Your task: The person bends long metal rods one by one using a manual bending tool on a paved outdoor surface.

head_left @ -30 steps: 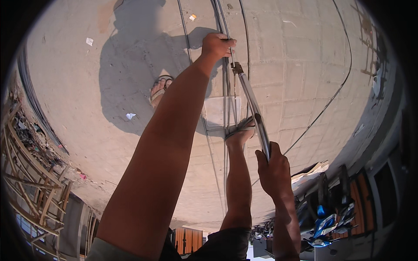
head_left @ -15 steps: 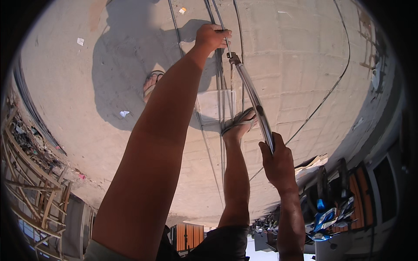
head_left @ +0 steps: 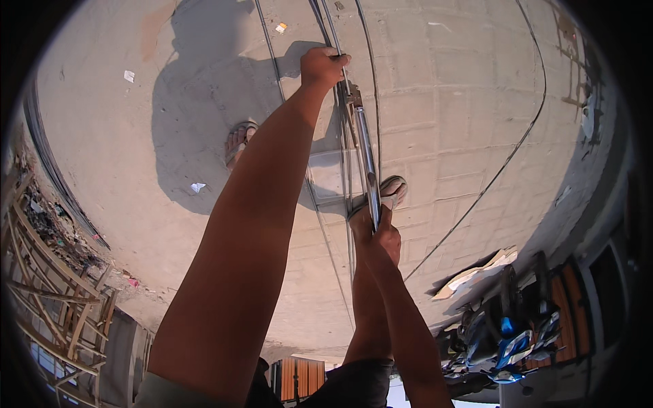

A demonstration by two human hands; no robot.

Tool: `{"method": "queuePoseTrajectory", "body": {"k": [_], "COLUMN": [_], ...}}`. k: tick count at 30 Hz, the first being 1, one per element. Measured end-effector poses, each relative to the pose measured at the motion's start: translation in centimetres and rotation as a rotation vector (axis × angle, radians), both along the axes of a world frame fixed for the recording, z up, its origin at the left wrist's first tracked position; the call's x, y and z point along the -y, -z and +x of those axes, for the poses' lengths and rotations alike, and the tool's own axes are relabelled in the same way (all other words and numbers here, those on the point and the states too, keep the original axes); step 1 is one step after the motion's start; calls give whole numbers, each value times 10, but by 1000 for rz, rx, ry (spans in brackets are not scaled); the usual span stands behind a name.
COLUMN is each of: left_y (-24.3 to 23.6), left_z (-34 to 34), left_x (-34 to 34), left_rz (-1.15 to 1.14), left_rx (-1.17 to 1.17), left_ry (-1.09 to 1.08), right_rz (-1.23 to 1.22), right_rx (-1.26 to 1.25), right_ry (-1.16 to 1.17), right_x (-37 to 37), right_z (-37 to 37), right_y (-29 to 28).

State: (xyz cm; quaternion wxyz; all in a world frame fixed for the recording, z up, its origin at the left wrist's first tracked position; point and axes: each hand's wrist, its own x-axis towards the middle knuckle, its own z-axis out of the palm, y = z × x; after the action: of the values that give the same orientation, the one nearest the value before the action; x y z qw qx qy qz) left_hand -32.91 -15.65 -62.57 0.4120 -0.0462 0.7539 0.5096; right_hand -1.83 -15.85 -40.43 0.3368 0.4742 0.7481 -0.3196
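Silver and shiny, the tube (head_left: 366, 146) reaches forward from the right hand (head_left: 388, 241), whose fingers are wrapped around its near end. That forearm crosses in front of the right shin, and just past the fist I see the right sandal (head_left: 396, 185), partly covered by the tube.

At the tube's far end sits a dark metal head (head_left: 354, 96), and a thin rod (head_left: 331, 30) meets it there. Just beyond the head, the left hand (head_left: 321, 66) has its fingers closed around the rod, the arm stretched out straight. More rods (head_left: 345, 139) run in a narrow bundle over the sunlit ground (head_left: 449, 183), across a pale slab (head_left: 328, 166).

The left sandal (head_left: 238, 141) is planted in the person's own shadow (head_left: 197, 115), near a white scrap (head_left: 198, 187). Off to the right a black cable (head_left: 522, 139) curves over the paving. Farther out stand a wooden frame (head_left: 71, 306) on the left, a blue motorbike (head_left: 513, 348) on the right and an orange door (head_left: 311, 378) behind.
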Motion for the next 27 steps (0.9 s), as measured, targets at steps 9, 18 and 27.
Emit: {"method": "queuePoseTrajectory", "body": {"k": [9, 18, 27], "left_y": [0, -6, 4], "left_z": [-12, -17, -14], "left_x": [-2, -6, -7], "left_rz": [26, 57, -186], "left_rx": [61, 133, -269], "left_ry": [97, 67, 356], "right_rz": [3, -144, -58], "right_rx": [-64, -61, 55], "right_ry": [114, 66, -190], "right_x": [24, -66, -88], "right_z": [9, -77, -113], "right_y": [13, -69, -72]}}
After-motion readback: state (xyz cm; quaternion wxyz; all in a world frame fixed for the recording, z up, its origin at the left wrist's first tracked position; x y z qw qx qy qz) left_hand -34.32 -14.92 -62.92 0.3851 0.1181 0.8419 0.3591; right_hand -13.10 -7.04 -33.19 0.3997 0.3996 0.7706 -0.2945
